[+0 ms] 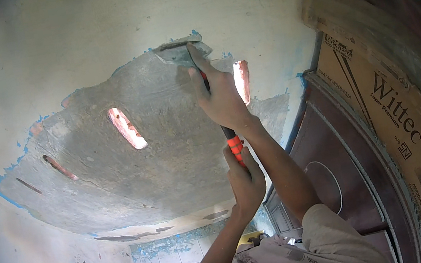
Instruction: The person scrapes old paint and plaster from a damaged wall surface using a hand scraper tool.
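Observation:
My right hand is closed around the upper handle of a wide-bladed scraper, its fingers reaching up toward the blade. Lower down, the fingers of my left hand wrap the end of the same scraper, whose handle is black and orange-red. The broad blade lies against the wall at the top edge of a bare grey patch. Ragged blue paint flakes rim that patch, with off-white painted wall above it. Part of the handle is hidden by my right hand.
Bright slot-like openings pierce the grey patch, one beside my right wrist. A dark brown door stands at the right, with a large cardboard sheet beyond it. White tiles show at the lower middle.

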`<action>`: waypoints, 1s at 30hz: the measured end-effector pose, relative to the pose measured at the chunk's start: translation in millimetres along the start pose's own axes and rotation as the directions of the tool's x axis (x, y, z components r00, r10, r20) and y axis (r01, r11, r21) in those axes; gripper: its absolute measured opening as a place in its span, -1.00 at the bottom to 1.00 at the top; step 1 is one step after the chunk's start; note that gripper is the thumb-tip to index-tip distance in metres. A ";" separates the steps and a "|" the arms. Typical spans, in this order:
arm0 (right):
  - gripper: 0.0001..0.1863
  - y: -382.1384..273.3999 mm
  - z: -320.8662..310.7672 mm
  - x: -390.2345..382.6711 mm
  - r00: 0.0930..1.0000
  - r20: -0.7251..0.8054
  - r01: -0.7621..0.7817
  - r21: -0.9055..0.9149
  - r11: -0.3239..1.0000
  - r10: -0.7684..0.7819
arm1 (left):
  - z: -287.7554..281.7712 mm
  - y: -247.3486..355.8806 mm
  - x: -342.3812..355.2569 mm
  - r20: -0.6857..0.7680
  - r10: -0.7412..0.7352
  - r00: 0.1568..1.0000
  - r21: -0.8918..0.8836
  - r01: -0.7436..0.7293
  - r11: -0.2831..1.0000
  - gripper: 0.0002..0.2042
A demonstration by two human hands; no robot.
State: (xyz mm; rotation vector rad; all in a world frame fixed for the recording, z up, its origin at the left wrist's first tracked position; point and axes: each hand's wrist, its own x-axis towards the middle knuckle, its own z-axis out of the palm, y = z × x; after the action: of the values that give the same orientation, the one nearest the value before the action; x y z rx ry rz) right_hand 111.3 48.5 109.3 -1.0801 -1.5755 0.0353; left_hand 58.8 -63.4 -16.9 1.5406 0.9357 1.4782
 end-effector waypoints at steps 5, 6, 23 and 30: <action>-0.43 -3.6 0.3 7.6 0.999 -0.032 0.022 0.047 0.999 -0.021 | -1.6 3.2 6.1 0.001 0.000 1.000 -0.017 0.000 1.000 -0.71; -0.43 -4.6 -1.2 8.2 1.000 -0.024 0.018 0.035 0.999 -0.017 | -1.3 1.7 5.0 0.003 0.000 1.000 -0.018 0.001 1.000 -0.71; -0.41 -6.8 -3.1 10.7 1.000 -0.005 0.002 0.033 0.999 -0.002 | -1.2 0.2 7.8 0.013 0.031 0.999 -0.029 -0.031 0.999 -0.70; -0.40 3.3 0.0 -0.9 1.000 -0.010 0.027 0.034 0.999 -0.027 | 0.6 -0.8 -1.9 0.004 -0.046 0.999 -0.015 0.046 0.999 -0.68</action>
State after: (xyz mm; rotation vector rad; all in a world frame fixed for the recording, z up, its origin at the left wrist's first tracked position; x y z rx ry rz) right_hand 113.2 49.9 106.8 -1.0312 -1.5751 0.0383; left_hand 59.4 -64.8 -18.4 1.5008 0.9495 1.4471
